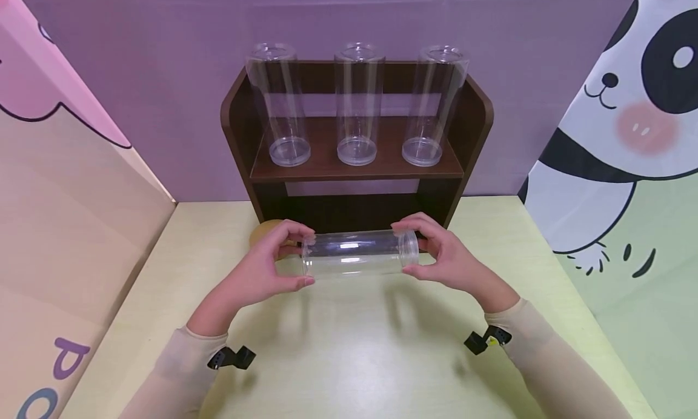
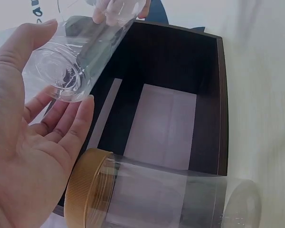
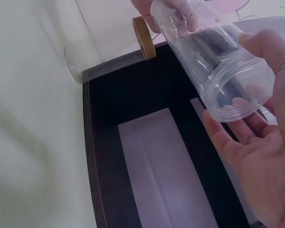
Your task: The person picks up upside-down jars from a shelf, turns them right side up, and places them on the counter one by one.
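A clear plastic jar [image 1: 357,252] lies sideways in the air between both hands, above the table in the head view. My left hand [image 1: 262,270] grips its closed bottom end, thumb below and fingers above. At the opposite end my right hand [image 1: 444,255] holds the threaded mouth [image 3: 232,90] the same way, and no lid is on it. Close behind the left hand, a second clear jar [image 2: 156,194] with a gold screw lid [image 2: 88,187] stands on the table, mostly hidden in the head view.
A dark brown two-tier shelf [image 1: 354,172] stands at the back of the pale table [image 1: 354,358]. Three clear cylinders, a left one [image 1: 280,104], a middle one [image 1: 357,104] and a right one [image 1: 433,104], stand on its upper board. Printed cloth panels [image 1: 616,164] flank the table.
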The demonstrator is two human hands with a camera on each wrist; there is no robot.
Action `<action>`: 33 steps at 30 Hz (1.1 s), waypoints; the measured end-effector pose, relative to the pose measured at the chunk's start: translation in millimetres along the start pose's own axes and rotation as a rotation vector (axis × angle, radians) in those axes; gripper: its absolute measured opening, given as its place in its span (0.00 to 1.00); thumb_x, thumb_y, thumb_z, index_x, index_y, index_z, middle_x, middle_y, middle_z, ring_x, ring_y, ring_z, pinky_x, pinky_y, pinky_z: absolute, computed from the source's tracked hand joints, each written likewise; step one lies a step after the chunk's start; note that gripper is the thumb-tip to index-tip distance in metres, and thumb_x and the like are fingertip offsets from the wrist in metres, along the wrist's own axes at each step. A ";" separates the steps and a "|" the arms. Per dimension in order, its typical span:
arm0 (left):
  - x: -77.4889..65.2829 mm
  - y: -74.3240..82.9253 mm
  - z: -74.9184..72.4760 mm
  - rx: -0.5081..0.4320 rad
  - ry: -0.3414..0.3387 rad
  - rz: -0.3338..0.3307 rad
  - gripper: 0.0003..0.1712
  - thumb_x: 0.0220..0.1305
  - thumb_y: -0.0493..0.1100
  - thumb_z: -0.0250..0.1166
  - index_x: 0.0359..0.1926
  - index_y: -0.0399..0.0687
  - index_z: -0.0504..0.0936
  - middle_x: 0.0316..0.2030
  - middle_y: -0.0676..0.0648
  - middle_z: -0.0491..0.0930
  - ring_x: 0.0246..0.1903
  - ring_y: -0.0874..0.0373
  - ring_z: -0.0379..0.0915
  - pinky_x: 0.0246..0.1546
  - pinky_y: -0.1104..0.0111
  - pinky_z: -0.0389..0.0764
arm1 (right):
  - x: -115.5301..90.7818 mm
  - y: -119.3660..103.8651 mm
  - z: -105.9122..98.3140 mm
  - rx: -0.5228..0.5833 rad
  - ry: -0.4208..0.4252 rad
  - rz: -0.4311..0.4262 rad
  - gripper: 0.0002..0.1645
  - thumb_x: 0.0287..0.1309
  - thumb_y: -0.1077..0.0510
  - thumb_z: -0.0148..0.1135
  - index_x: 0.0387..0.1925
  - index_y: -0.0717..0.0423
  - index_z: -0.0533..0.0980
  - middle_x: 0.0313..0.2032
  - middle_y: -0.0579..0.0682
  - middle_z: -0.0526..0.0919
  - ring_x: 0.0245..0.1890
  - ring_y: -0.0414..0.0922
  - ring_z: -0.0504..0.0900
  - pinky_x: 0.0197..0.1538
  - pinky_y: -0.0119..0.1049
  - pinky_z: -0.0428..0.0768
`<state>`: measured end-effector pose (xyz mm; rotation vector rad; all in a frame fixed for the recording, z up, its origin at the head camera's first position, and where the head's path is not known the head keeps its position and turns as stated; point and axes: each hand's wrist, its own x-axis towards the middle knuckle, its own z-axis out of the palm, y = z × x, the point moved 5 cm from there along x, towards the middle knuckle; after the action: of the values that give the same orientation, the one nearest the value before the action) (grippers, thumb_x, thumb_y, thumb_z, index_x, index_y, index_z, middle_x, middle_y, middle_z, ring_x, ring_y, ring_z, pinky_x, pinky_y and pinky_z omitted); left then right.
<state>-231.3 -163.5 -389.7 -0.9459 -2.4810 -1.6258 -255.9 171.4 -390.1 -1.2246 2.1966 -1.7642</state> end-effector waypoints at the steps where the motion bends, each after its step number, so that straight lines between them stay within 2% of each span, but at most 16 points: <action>1: -0.7 0.2 -0.1 -0.003 0.008 -0.002 0.43 0.54 0.31 0.87 0.68 0.42 0.76 0.62 0.45 0.79 0.62 0.49 0.77 0.66 0.67 0.83 | 0.6 -1.0 -0.1 0.007 0.003 0.003 0.42 0.56 0.79 0.76 0.72 0.67 0.74 0.67 0.58 0.74 0.61 0.52 0.81 0.56 0.36 0.89; 4: -2.2 0.1 0.8 0.011 0.023 -0.022 0.43 0.53 0.31 0.88 0.68 0.44 0.77 0.62 0.47 0.79 0.62 0.51 0.78 0.65 0.68 0.83 | 0.5 -2.3 -0.9 0.060 0.031 0.018 0.42 0.57 0.80 0.74 0.73 0.67 0.72 0.68 0.54 0.76 0.60 0.51 0.82 0.56 0.36 0.89; 6: -2.4 1.4 4.0 0.037 0.024 -0.037 0.43 0.53 0.33 0.89 0.67 0.45 0.77 0.62 0.49 0.80 0.62 0.53 0.78 0.65 0.67 0.83 | -0.4 -4.0 -2.9 0.140 0.066 0.023 0.43 0.59 0.81 0.71 0.74 0.67 0.70 0.69 0.52 0.78 0.62 0.50 0.82 0.59 0.36 0.88; 10: -1.3 4.6 14.7 0.131 0.030 -0.044 0.44 0.53 0.39 0.90 0.68 0.47 0.77 0.62 0.51 0.81 0.61 0.54 0.81 0.66 0.64 0.83 | 2.1 -14.3 -10.1 0.271 0.131 -0.028 0.43 0.62 0.80 0.69 0.77 0.64 0.70 0.72 0.52 0.78 0.70 0.50 0.78 0.64 0.36 0.85; 15: -1.0 -0.8 33.1 0.179 0.029 -0.066 0.46 0.54 0.44 0.90 0.71 0.48 0.77 0.63 0.51 0.82 0.63 0.52 0.82 0.68 0.59 0.82 | 14.5 -31.3 -15.4 0.272 0.124 -0.109 0.43 0.64 0.74 0.73 0.78 0.63 0.71 0.74 0.54 0.76 0.73 0.53 0.74 0.65 0.35 0.84; 19: 0.3 -11.5 51.9 0.156 -0.001 -0.101 0.45 0.55 0.45 0.90 0.71 0.48 0.78 0.63 0.51 0.83 0.65 0.50 0.82 0.70 0.55 0.81 | 25.8 -40.1 -11.5 0.256 0.094 -0.119 0.43 0.64 0.69 0.78 0.78 0.62 0.72 0.73 0.55 0.75 0.71 0.54 0.74 0.62 0.37 0.87; 25: 7.8 -26.1 85.7 0.032 -0.062 -0.174 0.43 0.55 0.44 0.90 0.69 0.51 0.78 0.64 0.51 0.83 0.66 0.51 0.81 0.73 0.52 0.78 | 42.0 -45.9 6.5 0.275 0.035 -0.079 0.44 0.63 0.58 0.84 0.76 0.61 0.74 0.70 0.53 0.78 0.67 0.53 0.77 0.59 0.38 0.88; 29: 13.4 -28.8 105.5 -0.020 -0.094 -0.172 0.44 0.54 0.45 0.90 0.69 0.51 0.79 0.64 0.52 0.83 0.65 0.52 0.79 0.74 0.49 0.76 | 49.0 -46.7 17.9 0.280 0.000 -0.064 0.49 0.60 0.51 0.86 0.75 0.67 0.73 0.68 0.53 0.80 0.64 0.52 0.81 0.60 0.38 0.87; 33: 16.2 -28.7 112.8 -0.013 -0.085 -0.157 0.45 0.53 0.44 0.90 0.69 0.51 0.79 0.63 0.54 0.82 0.63 0.53 0.78 0.73 0.48 0.77 | 50.7 -47.0 22.6 0.260 -0.009 -0.079 0.49 0.61 0.51 0.86 0.74 0.71 0.71 0.67 0.54 0.81 0.63 0.51 0.82 0.62 0.38 0.85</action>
<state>-225.6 -68.8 -459.1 -0.8593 -2.6668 -1.6801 -254.1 121.5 -337.2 -1.2697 1.8626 -1.9916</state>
